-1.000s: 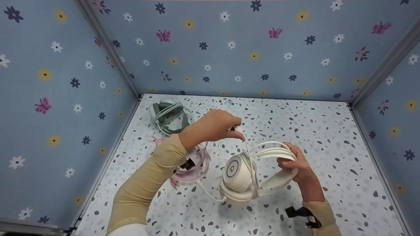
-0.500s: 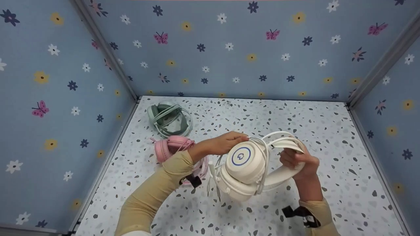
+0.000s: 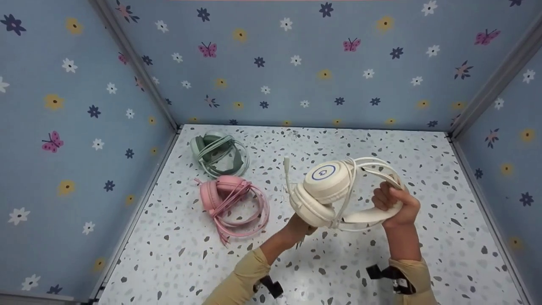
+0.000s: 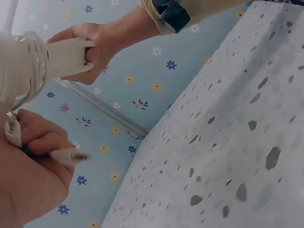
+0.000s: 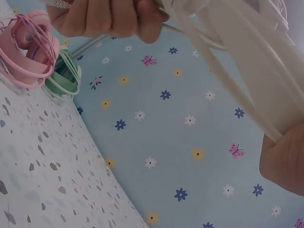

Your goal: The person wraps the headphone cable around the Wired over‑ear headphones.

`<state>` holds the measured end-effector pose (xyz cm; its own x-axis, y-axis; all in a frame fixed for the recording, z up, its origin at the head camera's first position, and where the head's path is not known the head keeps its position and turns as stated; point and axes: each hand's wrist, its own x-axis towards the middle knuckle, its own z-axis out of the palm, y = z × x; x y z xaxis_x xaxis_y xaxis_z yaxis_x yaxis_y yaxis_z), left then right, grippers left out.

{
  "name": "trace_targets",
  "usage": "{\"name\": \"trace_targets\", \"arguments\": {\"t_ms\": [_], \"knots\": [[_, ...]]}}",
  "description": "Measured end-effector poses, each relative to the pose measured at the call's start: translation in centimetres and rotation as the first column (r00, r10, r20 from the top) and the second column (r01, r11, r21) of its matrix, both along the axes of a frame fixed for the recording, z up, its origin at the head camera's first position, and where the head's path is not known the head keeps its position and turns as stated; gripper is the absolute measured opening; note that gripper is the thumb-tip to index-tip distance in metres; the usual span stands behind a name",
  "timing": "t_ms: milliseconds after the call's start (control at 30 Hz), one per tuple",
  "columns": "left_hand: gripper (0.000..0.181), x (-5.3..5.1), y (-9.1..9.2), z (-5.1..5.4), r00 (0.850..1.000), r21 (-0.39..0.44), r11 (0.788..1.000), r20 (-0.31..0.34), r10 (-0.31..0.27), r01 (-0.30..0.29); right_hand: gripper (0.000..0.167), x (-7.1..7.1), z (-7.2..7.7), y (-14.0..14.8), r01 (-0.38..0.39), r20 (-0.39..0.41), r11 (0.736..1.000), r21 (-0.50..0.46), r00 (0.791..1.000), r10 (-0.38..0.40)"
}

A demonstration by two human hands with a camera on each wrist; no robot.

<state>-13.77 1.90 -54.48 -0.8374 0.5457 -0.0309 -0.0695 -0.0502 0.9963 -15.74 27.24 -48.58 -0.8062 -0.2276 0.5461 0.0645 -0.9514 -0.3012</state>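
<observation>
A cream-white headset (image 3: pixel 326 188) is held up above the table in the head view, its cable wrapped around the earcups and headband. My right hand (image 3: pixel 400 207) grips the headband at its top. Beneath the earcups is my left hand (image 3: pixel 296 231), partly hidden by them. The left wrist view shows that left hand (image 4: pixel 40 166) with its fingers curled around the headset cable's end; a plug (image 4: pixel 71 156) with a blurred metal tip pokes out of the fist. The microphone boom (image 3: pixel 287 171) sticks up at the headset's left side.
On the speckled white table (image 3: pixel 169 262) lie a pink headset (image 3: pixel 230 195) and, behind it, a green headset (image 3: pixel 216 148), both with bundled cables. Blue flowered panels (image 3: pixel 279 63) wall in the back and sides.
My left hand has moved from above the white headset, where it pulled the cable, down to beneath the earcups. The headset has tilted and risen slightly in my right hand. The pink headset is uncovered.
</observation>
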Motion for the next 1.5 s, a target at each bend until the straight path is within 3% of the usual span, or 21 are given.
{"name": "trace_targets", "arguments": {"t_ms": [67,167,367,500,600,733,900,1033,1167,1233,1333,1500], "knots": [[0.048,0.8,0.6,-0.9,0.998,0.051,0.997,0.019,0.053,-0.054,0.015,-0.1,-0.2,0.3,0.057,0.044,0.998,0.026,0.997,-0.058],[0.044,2.0,1.1,-1.7,0.992,0.091,0.990,0.066,0.104,-0.110,0.017,-0.2,-0.5,0.8,0.141,0.095,0.988,0.067,0.985,-0.147],[0.037,3.5,2.0,-2.0,0.963,0.119,0.971,0.201,0.182,-0.209,0.019,-0.3,-1.1,1.3,0.266,0.202,0.953,0.143,0.935,-0.292],[0.036,3.9,2.1,-2.0,0.946,0.112,0.960,0.231,0.226,-0.257,0.012,-0.2,-1.3,0.9,0.359,0.217,0.890,0.280,0.880,-0.423],[0.040,4.1,2.0,-1.8,0.941,0.083,0.959,0.230,0.248,-0.273,0.017,0.0,-1.5,0.4,0.412,0.211,0.850,0.330,0.845,-0.491],[0.040,4.2,1.7,-1.2,0.947,0.037,0.968,0.223,0.233,-0.247,0.023,0.0,-1.8,-0.2,0.465,0.170,0.805,0.368,0.817,-0.550],[0.039,4.0,0.6,-1.2,0.964,0.117,0.987,0.256,0.075,-0.107,0.017,0.5,-2.5,-1.3,0.524,0.122,0.739,0.424,0.775,-0.620],[0.037,3.9,-0.4,-1.6,0.956,0.216,0.976,0.282,-0.077,0.015,0.016,1.3,-3.2,-2.2,0.531,0.109,0.733,0.425,0.774,-0.624],[0.038,3.4,-1.1,-1.8,0.928,0.294,0.955,0.342,-0.151,0.047,0.012,1.9,-3.6,-2.9,0.534,0.101,0.746,0.398,0.783,-0.614],[0.038,3.1,-1.3,-1.7,0.916,0.319,0.947,0.370,-0.158,0.035,0.009,2.1,-3.8,-3.2,0.541,0.100,0.752,0.377,0.784,-0.613],[0.034,2.8,-1.3,-1.5,0.908,0.310,0.951,0.397,-0.133,0.004,0.011,2.4,-4.0,-3.7,0.568,0.098,0.739,0.362,0.765,-0.636],[0.029,2.7,-1.0,-1.7,0.903,0.209,0.969,0.428,0.031,-0.133,0.015,3.2,-4.3,-4.7,0.627,0.093,0.686,0.369,0.709,-0.699]]}}
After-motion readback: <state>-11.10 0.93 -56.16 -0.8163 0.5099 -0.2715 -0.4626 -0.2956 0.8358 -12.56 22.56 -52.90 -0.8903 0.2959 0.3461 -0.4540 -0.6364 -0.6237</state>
